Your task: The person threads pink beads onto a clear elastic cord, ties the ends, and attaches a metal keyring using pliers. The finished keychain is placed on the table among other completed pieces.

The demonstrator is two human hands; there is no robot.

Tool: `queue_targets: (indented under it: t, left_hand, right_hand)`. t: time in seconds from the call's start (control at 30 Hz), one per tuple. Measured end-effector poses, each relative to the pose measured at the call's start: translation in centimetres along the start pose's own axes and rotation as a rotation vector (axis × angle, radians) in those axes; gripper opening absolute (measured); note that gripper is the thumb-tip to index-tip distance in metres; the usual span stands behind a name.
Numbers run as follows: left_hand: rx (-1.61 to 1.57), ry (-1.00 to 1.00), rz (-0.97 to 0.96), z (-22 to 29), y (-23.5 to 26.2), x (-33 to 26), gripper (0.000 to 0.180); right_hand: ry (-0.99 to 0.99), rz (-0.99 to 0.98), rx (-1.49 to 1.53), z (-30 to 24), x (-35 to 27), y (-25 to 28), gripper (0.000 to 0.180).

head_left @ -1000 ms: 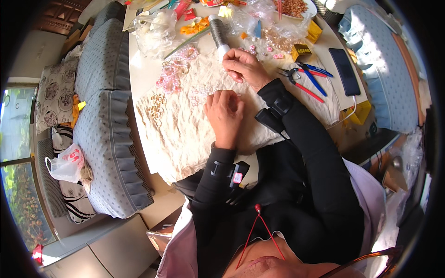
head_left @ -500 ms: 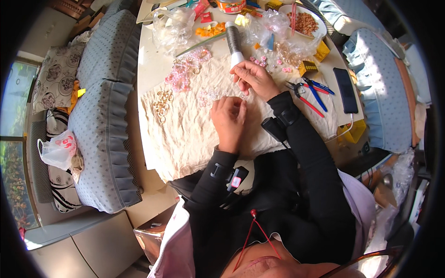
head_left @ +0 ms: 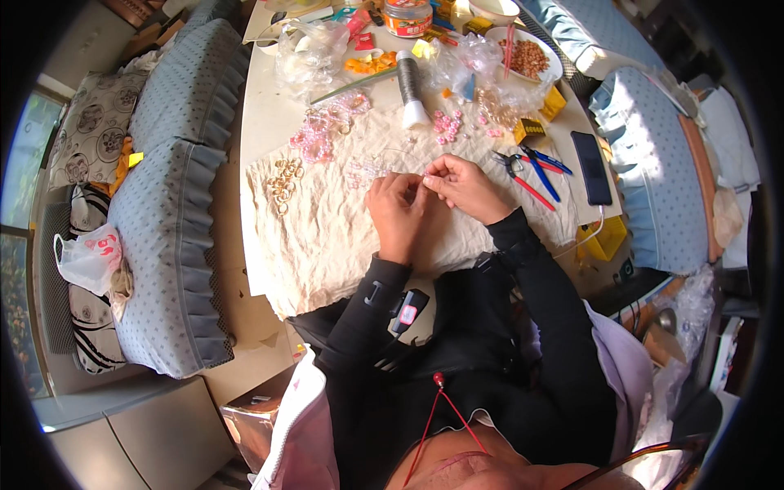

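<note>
My left hand (head_left: 396, 211) and my right hand (head_left: 467, 188) meet over the cream cloth (head_left: 327, 245), fingertips pinched close together. Whatever they pinch is too small to make out. Clear, pale beads (head_left: 359, 173) lie just beyond my left hand. Farther off are pink bead strands (head_left: 314, 140), and gold-coloured rings (head_left: 285, 186) sit to the left. A spool of grey wire (head_left: 407, 86) with white ends lies beyond the hands, beside a small cluster of pink beads (head_left: 447, 126).
Red- and blue-handled pliers (head_left: 535, 175) and a dark phone (head_left: 592, 167) with a white cable lie to the right. Clear plastic bags (head_left: 310, 55), a jar (head_left: 407, 18) and a white dish of reddish-brown pieces (head_left: 531, 57) crowd the far side. A patterned sofa (head_left: 175, 204) stands left.
My right hand has come down from beside the spool toward me and now meets my left hand's fingertips. My left hand stays nearly in place. The view has shifted slightly.
</note>
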State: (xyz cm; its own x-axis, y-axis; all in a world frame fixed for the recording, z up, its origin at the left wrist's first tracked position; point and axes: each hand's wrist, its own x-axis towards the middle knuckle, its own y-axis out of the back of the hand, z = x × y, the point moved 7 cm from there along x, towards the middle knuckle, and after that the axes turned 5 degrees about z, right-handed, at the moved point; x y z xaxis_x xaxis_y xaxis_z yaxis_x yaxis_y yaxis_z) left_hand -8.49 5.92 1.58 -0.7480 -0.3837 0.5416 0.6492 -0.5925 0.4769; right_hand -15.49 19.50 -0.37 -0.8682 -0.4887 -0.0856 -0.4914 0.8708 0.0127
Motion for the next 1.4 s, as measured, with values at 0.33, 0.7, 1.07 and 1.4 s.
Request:
queue_targets:
  t: [0.33,0.7,1.07,1.4]
  left_hand:
    - [0.038,-0.021,-0.050,0.5,-0.1,-0.1,0.008]
    - [0.104,-0.063,-0.063,1.1,-0.4,-0.3,0.009]
    - [0.082,-0.062,-0.033,1.1,-0.2,-0.2,0.007]
    - [0.069,-0.047,-0.017,0.8,0.0,-0.1,0.007]
  right_hand:
    - [0.084,0.125,0.011,-0.1,0.5,0.9,0.012]
    - [0.312,0.343,-0.043,-6.3,3.3,4.4,0.018]
    - [0.507,0.348,-0.970,-6.7,0.4,2.5,0.015]
    - [0.304,0.169,-0.190,-3.8,2.6,-0.7,0.015]
